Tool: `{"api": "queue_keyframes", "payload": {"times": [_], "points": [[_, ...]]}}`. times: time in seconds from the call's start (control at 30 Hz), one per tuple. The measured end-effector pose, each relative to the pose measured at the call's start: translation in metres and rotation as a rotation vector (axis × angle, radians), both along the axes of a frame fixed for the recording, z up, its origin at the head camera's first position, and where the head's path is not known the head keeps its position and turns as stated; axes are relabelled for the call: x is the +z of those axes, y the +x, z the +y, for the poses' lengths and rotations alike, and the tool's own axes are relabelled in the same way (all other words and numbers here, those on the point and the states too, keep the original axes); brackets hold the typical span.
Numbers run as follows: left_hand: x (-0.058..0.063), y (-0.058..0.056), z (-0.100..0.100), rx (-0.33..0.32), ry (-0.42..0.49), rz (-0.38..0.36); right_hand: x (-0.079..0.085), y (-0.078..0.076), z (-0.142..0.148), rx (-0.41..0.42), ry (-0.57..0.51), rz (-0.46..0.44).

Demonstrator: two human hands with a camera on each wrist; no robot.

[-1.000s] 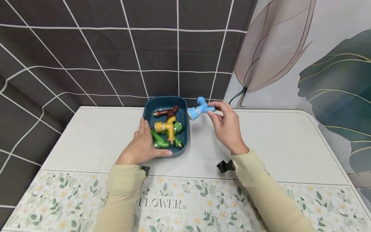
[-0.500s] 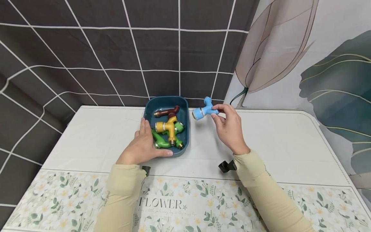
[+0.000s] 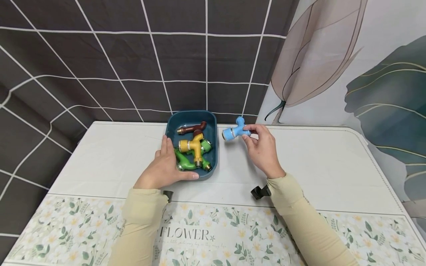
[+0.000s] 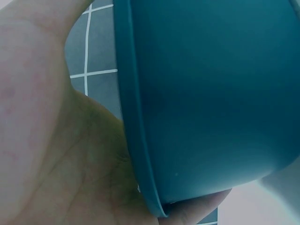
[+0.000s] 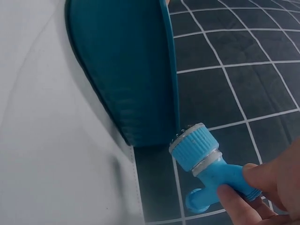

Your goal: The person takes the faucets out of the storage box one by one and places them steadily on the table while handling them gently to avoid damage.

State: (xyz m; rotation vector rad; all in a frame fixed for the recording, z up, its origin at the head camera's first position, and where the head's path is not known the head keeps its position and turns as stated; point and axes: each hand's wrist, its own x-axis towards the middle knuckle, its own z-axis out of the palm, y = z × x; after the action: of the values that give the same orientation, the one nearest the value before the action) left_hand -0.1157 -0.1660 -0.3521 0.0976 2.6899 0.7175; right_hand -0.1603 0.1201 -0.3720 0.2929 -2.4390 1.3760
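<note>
My right hand (image 3: 263, 151) pinches a light blue tap (image 3: 238, 130) by its threaded end, above the table and right of the bin. In the right wrist view, the tap's ribbed collar (image 5: 194, 147) points toward the bin, apart from it. My left hand (image 3: 159, 162) rests on the left and front rim of a dark blue bin (image 3: 216, 151), its fingers straight and thumb stretched along the front. Inside lie a yellow tap (image 3: 196, 147) on top, green taps (image 3: 183, 161) partly beneath it, and a brown tap (image 3: 192, 128) at the back.
The white table (image 3: 319, 162) has a floral printed strip (image 3: 253, 236) along its front. A dark tiled-pattern backdrop (image 3: 179, 55) stands behind the bin, with a leaf-patterned curtain (image 3: 309, 62) to the right. Black wrist mounts (image 3: 259, 192) show near both cuffs.
The blue tap has moved right, away from the bin's rim, and then slightly down in my right hand. My left hand and the bin stay in place.
</note>
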Motion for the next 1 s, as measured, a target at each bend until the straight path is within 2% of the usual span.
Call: {"api": "queue_keyframes", "payload": {"times": [1.0], "points": [[0.0, 0.002, 0.0, -0.003, -0.001, 0.006, -0.017, -0.005, -0.003, -0.002, 0.087, -0.121]]}}
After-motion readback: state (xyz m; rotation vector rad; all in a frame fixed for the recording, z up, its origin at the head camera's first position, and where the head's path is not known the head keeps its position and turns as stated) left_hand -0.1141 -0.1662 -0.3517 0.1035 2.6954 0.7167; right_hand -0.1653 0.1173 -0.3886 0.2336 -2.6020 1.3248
